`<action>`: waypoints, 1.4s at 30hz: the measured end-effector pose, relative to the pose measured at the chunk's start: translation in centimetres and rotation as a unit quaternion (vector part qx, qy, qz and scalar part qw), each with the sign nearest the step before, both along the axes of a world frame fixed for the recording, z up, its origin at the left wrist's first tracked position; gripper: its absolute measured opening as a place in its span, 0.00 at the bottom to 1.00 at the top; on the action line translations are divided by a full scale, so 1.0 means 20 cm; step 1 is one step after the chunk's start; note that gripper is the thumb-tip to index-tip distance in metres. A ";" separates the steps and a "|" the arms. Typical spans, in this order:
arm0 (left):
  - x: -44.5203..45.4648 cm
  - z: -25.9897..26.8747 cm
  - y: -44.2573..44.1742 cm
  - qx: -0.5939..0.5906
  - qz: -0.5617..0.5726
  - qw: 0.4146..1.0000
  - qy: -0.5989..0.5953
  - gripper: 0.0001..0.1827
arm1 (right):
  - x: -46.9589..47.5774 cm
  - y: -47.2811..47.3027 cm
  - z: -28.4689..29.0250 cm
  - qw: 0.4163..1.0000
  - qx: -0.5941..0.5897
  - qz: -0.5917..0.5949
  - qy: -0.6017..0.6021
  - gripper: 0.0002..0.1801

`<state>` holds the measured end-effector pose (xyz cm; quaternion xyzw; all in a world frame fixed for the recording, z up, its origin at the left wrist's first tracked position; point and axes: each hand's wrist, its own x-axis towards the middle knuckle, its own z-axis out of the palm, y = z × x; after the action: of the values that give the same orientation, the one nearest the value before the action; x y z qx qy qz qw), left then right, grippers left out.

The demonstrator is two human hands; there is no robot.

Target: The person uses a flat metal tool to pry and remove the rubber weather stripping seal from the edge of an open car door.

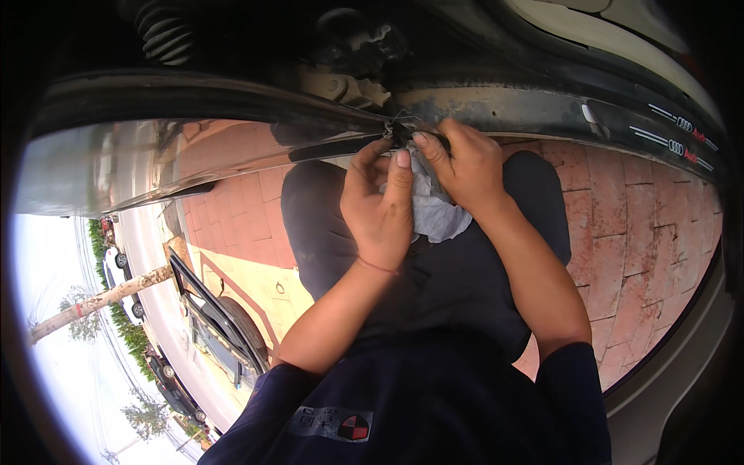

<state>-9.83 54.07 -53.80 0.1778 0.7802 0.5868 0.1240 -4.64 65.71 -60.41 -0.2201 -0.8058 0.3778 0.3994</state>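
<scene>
Both my hands are at the corner where a dark glossy car body panel (232, 148) meets the door sill (523, 113). My left hand (381, 203) is partly curled, its thumb pointing up beside a crumpled grey-white cloth or paper wipe (439, 212). Close on the other side, my right hand (465, 165) pinches a small dark piece at the panel's end; whether that piece is separate or part of the car is unclear. The wipe hangs between the two hands, and which fingers hold it is partly hidden. Thin wires or threads (401, 116) show just above the fingertips.
A metal bracket or hinge (349, 90) and a ribbed rubber boot (165, 35) are above the panel. Red paving (616, 232) lies around my knees. At the right edge runs grey trim (686, 354). Another car with an open door (215, 314), a pole (104, 302) and parked cars are at left.
</scene>
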 end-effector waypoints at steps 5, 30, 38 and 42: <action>-0.01 0.00 0.04 0.005 0.029 0.999 0.020 0.17 | 0.02 -0.01 -0.02 0.999 0.020 0.042 0.003 0.19; -0.02 -0.01 0.05 -0.006 0.012 1.000 0.016 0.22 | -0.07 -0.07 -0.06 0.997 -0.073 0.007 0.033 0.22; 0.01 -0.06 0.03 0.030 -0.004 1.000 0.007 0.20 | -0.13 -0.10 -0.10 0.995 -0.047 -0.034 0.082 0.20; 0.02 -0.05 0.01 0.045 -0.009 0.999 0.014 0.19 | -0.14 -0.11 -0.08 0.995 -0.038 -0.028 0.090 0.20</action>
<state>-9.52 54.33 -54.87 0.1989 0.7527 0.6179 0.1102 -7.49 63.59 -62.02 -0.2224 -0.7450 0.4151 0.4724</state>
